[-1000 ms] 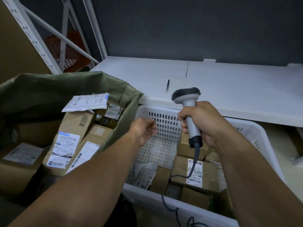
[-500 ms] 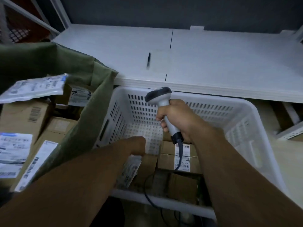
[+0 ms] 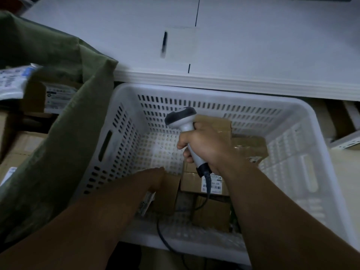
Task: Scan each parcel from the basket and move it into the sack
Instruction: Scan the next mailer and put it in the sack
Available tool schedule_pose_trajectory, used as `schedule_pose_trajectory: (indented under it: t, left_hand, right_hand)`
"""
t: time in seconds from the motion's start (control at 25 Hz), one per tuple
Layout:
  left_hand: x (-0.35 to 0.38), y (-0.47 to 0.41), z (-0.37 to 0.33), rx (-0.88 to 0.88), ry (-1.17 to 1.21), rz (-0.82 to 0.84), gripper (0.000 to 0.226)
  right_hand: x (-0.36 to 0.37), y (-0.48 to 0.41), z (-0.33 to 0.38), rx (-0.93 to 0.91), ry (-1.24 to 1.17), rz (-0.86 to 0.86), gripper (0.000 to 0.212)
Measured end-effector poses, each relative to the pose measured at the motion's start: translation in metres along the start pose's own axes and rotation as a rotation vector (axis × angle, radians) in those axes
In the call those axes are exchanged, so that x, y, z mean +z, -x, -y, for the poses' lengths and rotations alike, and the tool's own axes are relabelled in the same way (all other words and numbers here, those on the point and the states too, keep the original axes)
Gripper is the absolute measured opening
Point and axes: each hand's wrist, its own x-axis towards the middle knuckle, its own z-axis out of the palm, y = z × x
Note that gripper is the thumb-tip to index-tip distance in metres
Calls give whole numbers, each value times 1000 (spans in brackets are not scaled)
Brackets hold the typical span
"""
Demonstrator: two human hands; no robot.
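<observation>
A white slotted basket [image 3: 292,152] holds several brown cardboard parcels, among them a labelled box [image 3: 191,184]. My right hand [image 3: 206,147] grips a grey barcode scanner [image 3: 182,118] above them, its cable trailing over the basket's near rim. My left hand [image 3: 153,178] reaches down into the basket's near left part; its fingers are hidden behind the wrist, beside a white plastic mailer [image 3: 147,201] and a brown box [image 3: 167,193]. The green sack [image 3: 64,133] stands open on the left with boxes and a white mailer [image 3: 11,80] inside.
A white table [image 3: 253,45] runs behind the basket, with a black pen [image 3: 164,43] lying on it. More cartons and a white rail show at the right edge beyond the basket.
The view has tilted down toward the basket. My left hand has gone from the sack's edge down into the basket. My right hand has lowered the scanner slightly.
</observation>
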Motion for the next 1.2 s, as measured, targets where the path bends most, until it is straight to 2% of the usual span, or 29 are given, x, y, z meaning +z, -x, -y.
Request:
schedule_pose_trajectory:
  t: [0.12,0.24,0.36,0.44,0.52,0.56,0.6,0.68,0.72,0.84,0.88,0.92,1.04,1.12,1.2]
  left_hand:
    - [17,-10,10,84,-194,-103,52]
    - [25,-20,11,68,-133,-232,50]
    - [11,-10,4,43,-70,-181,54]
    - [1,2,0,-46,21,-88,56]
    - [-8,4,6,-117,111,-62,60]
    - [-12,4,9,-120,73,-57,61]
    - [-17,10,10,-109,18,-40,55]
    - [-31,25,9,-112,-45,-21,25]
    - [-40,36,7,-107,-55,-44,14]
    - [-74,70,0,-30,53,-172,11]
    - [-85,81,0,-13,44,-230,21]
    - [-96,95,-1,-12,79,-263,25]
    - [-126,131,-8,-12,257,-358,16]
    - [-137,154,-15,-40,471,-464,8]
    - [-142,172,-21,-16,793,-561,10]
  right_hand:
    - [0,1,-1,3,-2,18,13]
    - [-3,2,-1,3,-8,18,14]
    - [-6,3,-1,4,-45,21,14]
    - [-6,4,1,-4,-45,24,16]
    - [-7,5,2,-14,-14,14,17]
    - [-7,6,2,-19,-3,5,19]
    - [-8,8,2,-27,2,-2,19]
    - [-11,16,5,-44,-4,-24,18]
    - [-13,21,6,-51,-13,-41,17]
    - [-20,35,12,-69,-17,-67,18]
    - [-22,41,14,-77,-9,-71,19]
    - [-23,48,16,-86,2,-77,19]
    - [-27,69,24,-119,5,-96,21]
    - [-28,84,31,-150,-23,-96,22]
    - [-28,98,36,-177,-64,-86,22]
